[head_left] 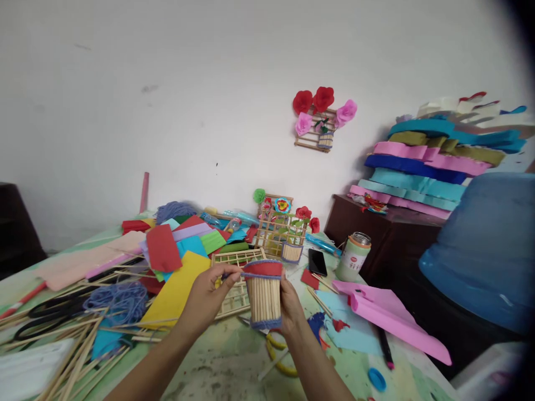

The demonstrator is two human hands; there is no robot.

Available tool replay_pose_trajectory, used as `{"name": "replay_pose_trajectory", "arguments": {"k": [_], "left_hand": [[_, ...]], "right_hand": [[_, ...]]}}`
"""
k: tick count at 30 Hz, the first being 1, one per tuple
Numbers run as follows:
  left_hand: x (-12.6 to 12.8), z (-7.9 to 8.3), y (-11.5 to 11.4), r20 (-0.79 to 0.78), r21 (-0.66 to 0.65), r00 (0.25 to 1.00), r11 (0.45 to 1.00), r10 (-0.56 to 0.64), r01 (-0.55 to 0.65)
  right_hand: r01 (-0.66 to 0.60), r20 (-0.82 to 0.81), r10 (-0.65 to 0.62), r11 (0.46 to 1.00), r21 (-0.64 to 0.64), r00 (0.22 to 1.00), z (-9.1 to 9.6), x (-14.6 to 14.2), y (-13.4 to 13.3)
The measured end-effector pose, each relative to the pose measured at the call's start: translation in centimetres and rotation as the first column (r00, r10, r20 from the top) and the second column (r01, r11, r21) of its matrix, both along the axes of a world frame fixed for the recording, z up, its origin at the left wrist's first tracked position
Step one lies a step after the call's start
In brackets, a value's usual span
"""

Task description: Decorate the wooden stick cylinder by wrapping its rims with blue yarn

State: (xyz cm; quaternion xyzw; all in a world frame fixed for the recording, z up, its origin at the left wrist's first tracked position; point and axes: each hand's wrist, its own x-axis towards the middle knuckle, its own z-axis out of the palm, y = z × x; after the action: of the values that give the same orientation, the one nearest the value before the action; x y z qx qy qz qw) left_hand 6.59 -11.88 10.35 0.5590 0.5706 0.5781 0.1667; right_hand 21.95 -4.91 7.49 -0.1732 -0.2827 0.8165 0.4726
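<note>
Basically, stick basket point(264, 301) at lower centre of frame; red lining point(267, 269) and blue bottom band point(266, 323) on, rim cord point(251, 274) probably unfinished. Left hand point(207, 298) fingers pinch rim cord; right hand point(291, 305) fingers clamp basket side.

Near side: bare table point(213, 365) gives room; yellow scissors point(270, 352) lie low near the cup point(265, 303).
Left side: sticks point(79, 356) and yarn point(119, 301) block a low sweep.
Beyond the cup: flat rack point(231, 295), then upright trellis point(271, 229).
Right side: jar point(354, 256) stands tall; pink paper point(395, 317) bulges.
Above: room before the wall point(167, 111).
</note>
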Motion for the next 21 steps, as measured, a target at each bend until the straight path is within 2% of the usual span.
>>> {"name": "replay_pose_trajectory", "arguments": {"k": [4, 7, 11, 15, 18, 21], "left_hand": [[0.8, -0.8, 0.5, 0.153, -0.014, 0.987, 0.999, -0.048, 0.050], [1.3, -1.3, 0.9, 0.306, -0.018, 0.946, 0.993, -0.107, 0.118], [1.7, -1.3, 0.9, 0.402, -0.013, 0.901, 0.983, -0.165, 0.186], [1.7, -1.2, 0.9, 0.472, -0.004, 0.865, 0.981, -0.169, 0.194], [1.8, -1.3, 1.1, 0.536, 0.006, 0.824, 0.977, -0.185, 0.215], [1.8, -1.3, 1.2, 0.625, 0.008, 0.739, 0.949, -0.251, 0.315]], "right_hand": [[-0.143, 0.005, 0.144, 0.989, -0.027, 0.990, 1.0, -0.2, -0.9], [-0.207, 0.022, 0.209, 0.976, -0.061, 0.978, 1.5, -0.1, -1.1], [-0.207, 0.053, 0.212, 0.974, -0.088, 0.976, 1.4, -0.2, -1.1], [-0.203, 0.061, 0.212, 0.972, -0.121, 0.975, 0.9, -0.3, -1.2], [-0.226, 0.073, 0.233, 0.970, -0.091, 0.970, 0.4, -0.1, -1.0], [-0.233, 0.082, 0.235, 0.972, -0.038, 0.968, -0.2, 0.1, -0.6]]}}
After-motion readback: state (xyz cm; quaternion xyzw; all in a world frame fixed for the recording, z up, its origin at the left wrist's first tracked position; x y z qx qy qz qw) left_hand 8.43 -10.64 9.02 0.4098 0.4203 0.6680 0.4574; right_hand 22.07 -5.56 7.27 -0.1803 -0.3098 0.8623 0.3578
